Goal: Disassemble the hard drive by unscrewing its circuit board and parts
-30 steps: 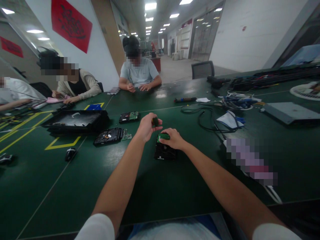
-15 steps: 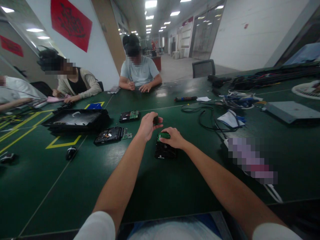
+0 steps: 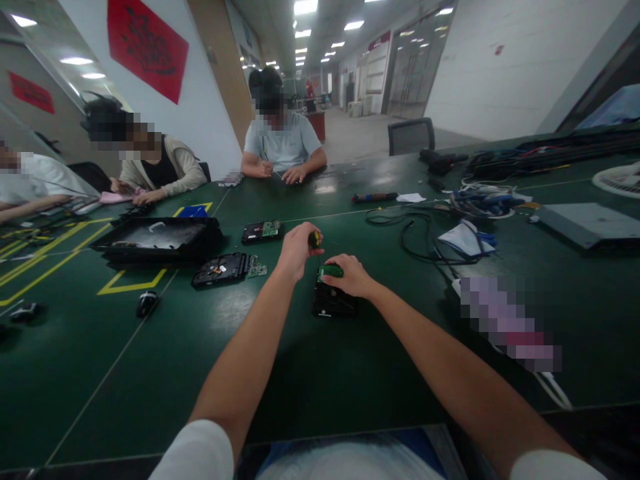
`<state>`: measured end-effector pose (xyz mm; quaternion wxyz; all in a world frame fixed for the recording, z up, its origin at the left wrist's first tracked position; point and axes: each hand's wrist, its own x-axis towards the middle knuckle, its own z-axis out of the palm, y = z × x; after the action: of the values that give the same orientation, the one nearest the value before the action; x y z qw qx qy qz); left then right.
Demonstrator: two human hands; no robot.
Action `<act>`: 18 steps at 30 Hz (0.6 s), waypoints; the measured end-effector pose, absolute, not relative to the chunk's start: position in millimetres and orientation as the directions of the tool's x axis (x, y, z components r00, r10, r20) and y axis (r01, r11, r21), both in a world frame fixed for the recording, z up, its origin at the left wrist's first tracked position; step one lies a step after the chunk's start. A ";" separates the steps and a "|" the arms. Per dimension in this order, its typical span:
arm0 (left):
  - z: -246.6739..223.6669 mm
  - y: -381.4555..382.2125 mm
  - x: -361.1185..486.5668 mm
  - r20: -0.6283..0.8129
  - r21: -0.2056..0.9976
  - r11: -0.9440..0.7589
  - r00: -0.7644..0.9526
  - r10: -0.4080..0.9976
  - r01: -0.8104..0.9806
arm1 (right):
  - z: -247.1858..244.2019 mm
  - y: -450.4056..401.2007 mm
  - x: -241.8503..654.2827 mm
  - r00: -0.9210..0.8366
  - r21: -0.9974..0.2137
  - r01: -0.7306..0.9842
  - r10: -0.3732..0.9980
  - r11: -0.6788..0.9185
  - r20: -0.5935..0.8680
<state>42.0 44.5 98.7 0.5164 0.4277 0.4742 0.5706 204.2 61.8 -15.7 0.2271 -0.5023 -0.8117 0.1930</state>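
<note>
Clasped in the left hand is a screwdriver-like tool, seemingly held upright above the hard drive, which is grasped by the right hand, presumably against twisting, well inside the worktop's near edge.

Over the green worktop, the person's left grip clasps a yellow-and-black tool handle near a black hard drive, whose green end the right grip holds.
</note>
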 end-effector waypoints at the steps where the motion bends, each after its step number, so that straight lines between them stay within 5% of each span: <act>1: 98.8 44.6 41.7 0.029 0.989 -0.047 -0.129 0.991 -0.142 | -15.2 61.6 204.0 -0.390 -0.551 0.725 0.906 0.414 0.167; 10: 100.1 43.5 39.1 -0.136 0.954 0.118 -0.049 0.989 -0.277 | -19.5 63.3 204.6 -0.398 -0.550 0.712 0.896 0.437 0.197; 18: 98.3 43.3 43.2 0.063 0.993 -0.080 -0.193 0.979 -0.084 | -17.2 62.9 204.6 -0.397 -0.568 0.705 0.900 0.425 0.181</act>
<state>43.2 43.3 98.3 0.4540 0.4443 0.5038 0.5854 204.6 62.9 -17.2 0.2371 -0.4952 -0.8101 0.2056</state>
